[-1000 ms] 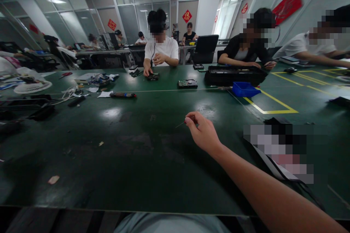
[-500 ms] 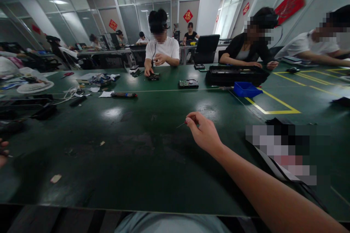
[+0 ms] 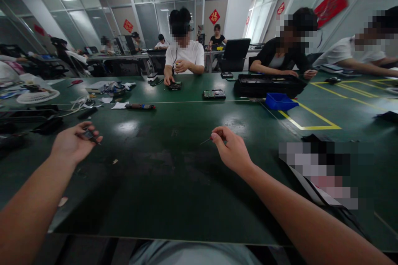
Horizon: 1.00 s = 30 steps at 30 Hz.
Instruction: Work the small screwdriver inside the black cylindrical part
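Near side of the blue tray (image 3: pixel 280 102) and off to its left, a thin tool (image 3: pixel 205 141) is pinched by the right hand (image 3: pixel 232 149), thumb and fingers closed on it! Much farther left of the tray, a small dark object (image 3: pixel 88 134) is gripped by the left hand (image 3: pixel 71 144), fingers partly curled round it; its kind cannot be made out. Left of the tray, a hard drive (image 3: pixel 214 95) is seen lying flat.
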Available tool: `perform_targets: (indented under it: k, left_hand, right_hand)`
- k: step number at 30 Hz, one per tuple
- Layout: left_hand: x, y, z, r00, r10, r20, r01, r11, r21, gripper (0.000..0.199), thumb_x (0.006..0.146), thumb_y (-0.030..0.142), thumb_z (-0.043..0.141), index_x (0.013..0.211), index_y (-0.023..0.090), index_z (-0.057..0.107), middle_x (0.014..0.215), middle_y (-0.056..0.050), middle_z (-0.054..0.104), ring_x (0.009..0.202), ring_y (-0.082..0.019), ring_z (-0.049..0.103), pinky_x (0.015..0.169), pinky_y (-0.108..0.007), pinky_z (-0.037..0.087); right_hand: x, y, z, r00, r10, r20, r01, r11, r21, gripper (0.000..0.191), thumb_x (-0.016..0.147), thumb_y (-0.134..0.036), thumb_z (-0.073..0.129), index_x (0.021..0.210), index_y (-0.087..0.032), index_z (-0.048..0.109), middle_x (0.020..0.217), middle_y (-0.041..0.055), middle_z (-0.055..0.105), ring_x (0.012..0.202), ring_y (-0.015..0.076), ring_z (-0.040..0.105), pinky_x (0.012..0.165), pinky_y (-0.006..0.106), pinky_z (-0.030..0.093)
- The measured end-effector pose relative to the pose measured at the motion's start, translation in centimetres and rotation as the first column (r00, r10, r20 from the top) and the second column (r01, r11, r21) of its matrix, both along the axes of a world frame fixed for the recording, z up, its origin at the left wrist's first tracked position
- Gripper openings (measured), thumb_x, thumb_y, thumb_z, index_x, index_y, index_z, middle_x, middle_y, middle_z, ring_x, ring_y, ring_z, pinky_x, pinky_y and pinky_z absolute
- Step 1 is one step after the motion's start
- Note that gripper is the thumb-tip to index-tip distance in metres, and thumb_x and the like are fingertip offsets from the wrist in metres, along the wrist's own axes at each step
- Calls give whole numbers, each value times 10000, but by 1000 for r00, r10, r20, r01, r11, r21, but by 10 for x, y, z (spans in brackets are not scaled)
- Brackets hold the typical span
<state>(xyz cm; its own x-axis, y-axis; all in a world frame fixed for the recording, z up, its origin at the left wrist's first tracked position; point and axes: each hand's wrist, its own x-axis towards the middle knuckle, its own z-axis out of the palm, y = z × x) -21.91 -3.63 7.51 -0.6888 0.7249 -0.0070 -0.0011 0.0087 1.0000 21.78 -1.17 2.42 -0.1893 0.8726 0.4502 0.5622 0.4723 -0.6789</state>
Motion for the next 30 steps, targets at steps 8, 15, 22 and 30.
perform_targets:
  k: [8,15,22,30]
  left_hand:
    - [104,26,-20,841,-406,358,416,908,54,226,687,28,466,849,140,577,696,-14,519,584,-141,510,626,-300,514]
    - [181,26,-22,673,-637,377,654,750,99,240,656,55,483,847,130,608,752,-35,544,639,-142,550,643,-261,490]
    - [235,17,-35,627,-779,14,779,627,-4,245,728,123,470,903,148,639,805,-33,585,744,-152,549,719,-270,427]
    - [240,16,-60,342,-805,-485,779,531,-332,343,854,130,357,1069,194,616,866,-31,616,852,-193,574,876,-372,448]
  right_hand:
    - [2,1,0,1000,-1,3,1,1000,21,180,980,-330,502,1006,-199,623,869,53,717,805,212,683,719,341,494]
    - [2,0,0,1000,1,-8,-1,1000,7,186,979,-338,503,1006,-197,620,877,59,718,817,221,686,738,358,499]
    - [0,0,-1,1000,-5,-19,6,1000,16,178,977,-339,505,1008,-203,616,880,62,725,828,225,690,759,364,501]
    - [0,0,-2,1000,-9,-8,9,999,48,166,969,-329,517,1004,-202,619,866,53,718,798,211,683,742,347,504]
